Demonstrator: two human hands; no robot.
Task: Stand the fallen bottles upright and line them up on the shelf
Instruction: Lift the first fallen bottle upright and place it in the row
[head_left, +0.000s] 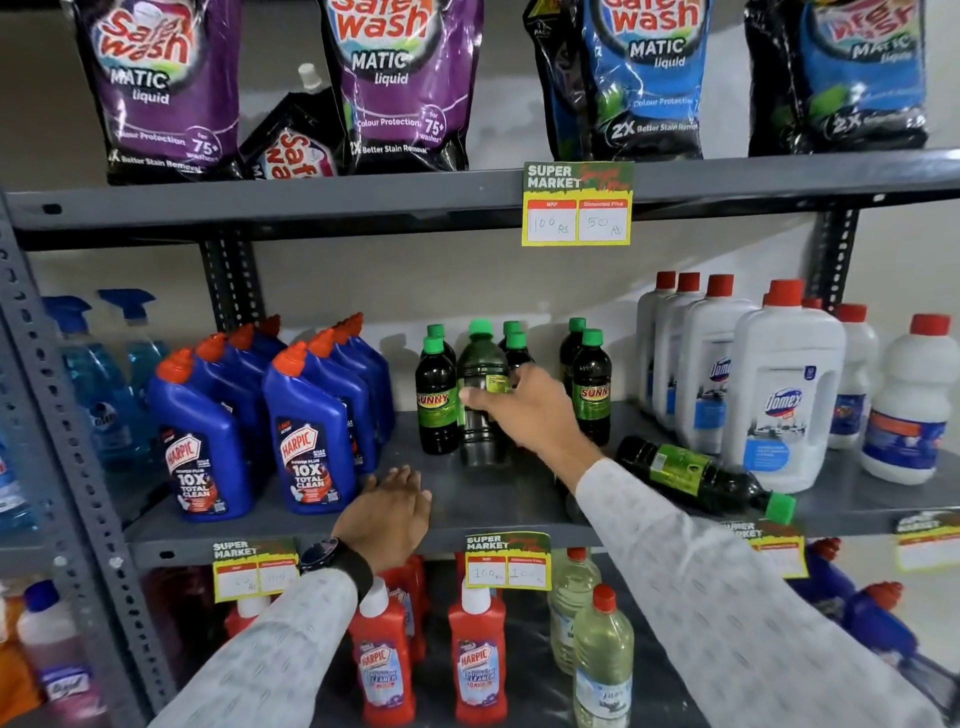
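Bottles of dark green cleaner with green caps crowd the middle shelf (467, 499), and your right hand (524, 410) is closed around the upright bottle (480, 395) at the front of the group, fingers wrapped over its label, its base on or just above the shelf, too blurred to tell which. Your left hand (387, 512) hovers open and empty, palm down, over the shelf's front edge, near the blue Harpic bottles (306, 441). One fallen bottle (696, 475) lies on its side to the right, cap toward the shelf edge, its base just beside the white Domex jug (784, 395). Set the held bottle down flat, square with the Sunny bottle (438, 400) on its left, label facing out, and let go only once it stands without a wobble. Keep your wrist clear of the neighbours behind, which stand close enough to topple at a nudge. The fallen bottle looks the likely next job: take it by the body, not the cap, and lift it rather than drag it, since the cap sits close to the edge.
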